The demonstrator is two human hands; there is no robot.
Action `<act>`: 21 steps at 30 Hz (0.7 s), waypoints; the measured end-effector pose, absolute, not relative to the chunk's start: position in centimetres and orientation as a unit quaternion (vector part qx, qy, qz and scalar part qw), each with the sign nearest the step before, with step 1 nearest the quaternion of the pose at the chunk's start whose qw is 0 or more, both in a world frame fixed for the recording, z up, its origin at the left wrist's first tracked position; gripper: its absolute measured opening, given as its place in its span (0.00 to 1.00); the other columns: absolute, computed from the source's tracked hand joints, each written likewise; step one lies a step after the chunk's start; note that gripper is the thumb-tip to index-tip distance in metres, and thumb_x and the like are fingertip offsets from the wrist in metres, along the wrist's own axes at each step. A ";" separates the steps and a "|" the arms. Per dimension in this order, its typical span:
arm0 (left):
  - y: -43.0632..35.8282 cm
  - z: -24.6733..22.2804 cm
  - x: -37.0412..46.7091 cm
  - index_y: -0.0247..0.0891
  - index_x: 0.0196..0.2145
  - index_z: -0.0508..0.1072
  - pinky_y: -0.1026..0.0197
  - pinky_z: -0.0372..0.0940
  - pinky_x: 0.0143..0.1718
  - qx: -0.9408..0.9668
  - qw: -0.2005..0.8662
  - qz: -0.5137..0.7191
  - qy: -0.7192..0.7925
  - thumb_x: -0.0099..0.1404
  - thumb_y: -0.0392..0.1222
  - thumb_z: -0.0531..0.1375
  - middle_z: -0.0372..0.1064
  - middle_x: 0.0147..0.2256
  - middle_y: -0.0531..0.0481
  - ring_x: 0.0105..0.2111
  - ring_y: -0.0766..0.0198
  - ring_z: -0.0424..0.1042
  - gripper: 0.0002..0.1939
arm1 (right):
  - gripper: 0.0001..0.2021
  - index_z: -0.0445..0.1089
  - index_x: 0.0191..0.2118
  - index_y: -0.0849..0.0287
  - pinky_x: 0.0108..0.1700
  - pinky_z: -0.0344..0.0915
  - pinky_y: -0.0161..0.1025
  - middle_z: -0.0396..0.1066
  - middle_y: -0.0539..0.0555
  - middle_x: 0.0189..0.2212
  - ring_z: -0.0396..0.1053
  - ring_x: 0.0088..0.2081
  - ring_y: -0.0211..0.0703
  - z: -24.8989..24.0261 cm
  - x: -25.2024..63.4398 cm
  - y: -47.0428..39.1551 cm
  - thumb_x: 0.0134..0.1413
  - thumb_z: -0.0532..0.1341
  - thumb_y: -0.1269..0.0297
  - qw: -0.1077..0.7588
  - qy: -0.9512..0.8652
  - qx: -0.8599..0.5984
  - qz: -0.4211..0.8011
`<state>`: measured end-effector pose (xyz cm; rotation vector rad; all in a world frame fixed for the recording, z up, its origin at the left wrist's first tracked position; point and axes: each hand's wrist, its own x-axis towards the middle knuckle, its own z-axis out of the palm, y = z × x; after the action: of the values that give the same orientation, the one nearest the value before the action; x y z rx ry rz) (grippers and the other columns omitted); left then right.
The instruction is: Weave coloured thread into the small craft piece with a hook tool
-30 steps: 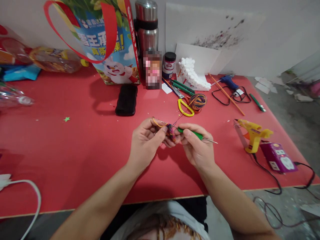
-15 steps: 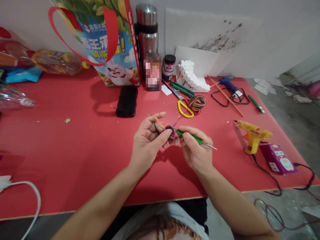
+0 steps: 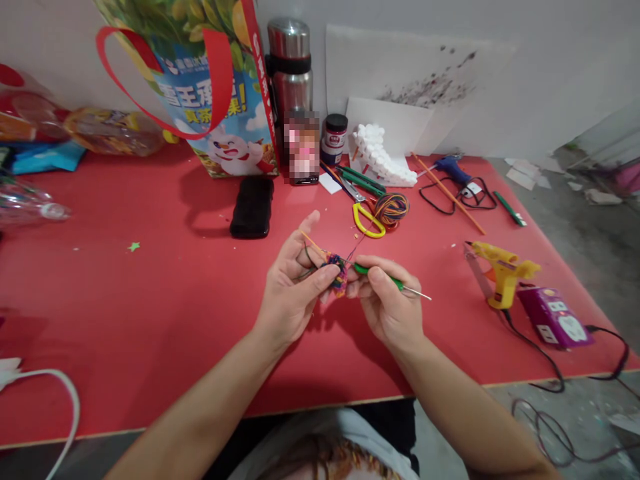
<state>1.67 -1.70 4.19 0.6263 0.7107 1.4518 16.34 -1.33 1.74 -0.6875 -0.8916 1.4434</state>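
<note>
Between thumb and fingers, my left hand (image 3: 293, 287) pinches a small multicoloured crochet piece (image 3: 340, 281), with its index finger raised and an orange strand running along it. My right hand (image 3: 393, 297) is closed round the green handle of a crochet hook (image 3: 383, 275). The hook's far metal end points right, while its working tip meets the piece and cannot be made out clearly. From the work, yarn leads up to a multicoloured yarn ball (image 3: 391, 209), which lies beside yellow-handled scissors (image 3: 369, 221).
A black phone (image 3: 252, 207) lies before a printed bag (image 3: 235, 143). Behind the scissors are a green cutter (image 3: 363, 180) and a dark-lidded jar (image 3: 335, 139). At right stand a yellow glue gun (image 3: 505, 270) and a purple box (image 3: 555, 317) with cables. The table's edge runs near my body.
My left thumb has shifted slightly left and down, so more of the crochet piece shows. The left index finger is lifted higher. My right hand keeps its hold on the hook.
</note>
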 end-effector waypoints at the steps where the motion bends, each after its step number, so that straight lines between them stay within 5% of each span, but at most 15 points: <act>1: -1.7 4.1 1.7 0.42 0.65 0.71 0.72 0.65 0.21 0.274 0.653 0.634 0.312 0.58 0.32 0.75 0.69 0.27 0.59 0.21 0.74 0.65 0.39 | 0.07 0.85 0.42 0.52 0.34 0.79 0.41 0.83 0.53 0.30 0.78 0.27 0.41 1.8 16.3 -1.3 0.59 0.72 0.60 0.610 -0.382 -0.294 0.629; 12: -1.7 3.2 1.8 0.44 0.65 0.71 0.72 0.66 0.21 0.305 0.651 0.619 0.316 0.59 0.33 0.74 0.70 0.28 0.58 0.22 0.73 0.69 0.38 | 0.14 0.82 0.42 0.56 0.24 0.73 0.30 0.79 0.49 0.23 0.73 0.19 0.34 2.0 16.1 -1.0 0.61 0.69 0.50 0.578 -0.303 -0.294 0.698; 21: -2.0 3.8 1.5 0.45 0.64 0.72 0.73 0.67 0.22 0.288 0.656 0.620 0.320 0.57 0.32 0.75 0.71 0.30 0.59 0.23 0.73 0.70 0.38 | 0.09 0.84 0.43 0.54 0.32 0.77 0.37 0.81 0.52 0.29 0.76 0.26 0.38 1.7 16.5 -1.4 0.62 0.70 0.57 0.595 -0.381 -0.302 0.641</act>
<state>1.53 -1.99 3.78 0.6520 0.7262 1.4039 16.48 -1.43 1.72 -0.7016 -0.8844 1.4885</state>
